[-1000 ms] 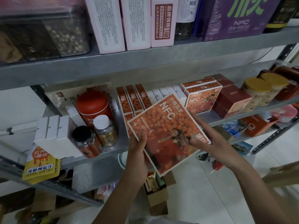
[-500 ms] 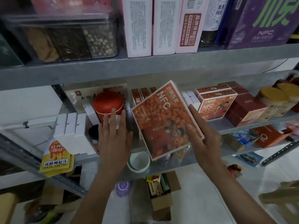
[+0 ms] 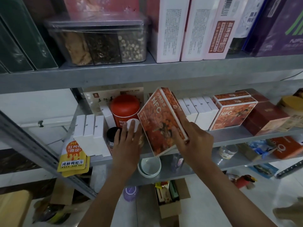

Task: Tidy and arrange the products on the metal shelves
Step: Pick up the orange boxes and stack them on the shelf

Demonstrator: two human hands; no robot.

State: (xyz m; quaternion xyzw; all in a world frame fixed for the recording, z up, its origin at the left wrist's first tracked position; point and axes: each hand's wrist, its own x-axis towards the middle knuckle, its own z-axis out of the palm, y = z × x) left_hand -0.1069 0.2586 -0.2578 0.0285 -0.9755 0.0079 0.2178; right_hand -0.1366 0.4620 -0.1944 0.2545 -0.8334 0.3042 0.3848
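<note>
The right hand grips the orange box marked NFC; the thumb lies on the printed front face and the other fingers run along the white side edge, so this hand is clamped on the lower right part of the box. The box is upright but tilted, with its top leaning away to the left of this hand and toward the back of the middle shelf; its lowest corner is at the front lip of the shelf, and I cannot tell if it touches the metal.

The left hand is just left of the box, palm down, with the fingers straight and holding nothing; its fingertips lie over a jar with a white cap, and a jar with a black lid is just left of these fingers. Behind the fingertips stands a red tin; further left of this hand is a group of three white boxes, and below them yellow pouches stick out over the front edge of the shelf.

To the right of the right hand a row of white cartons stands upright; beyond it are two orange NFC packs close together, then a dark red box. Below both hands, on the lower shelf, are nested pale bowls.
</note>
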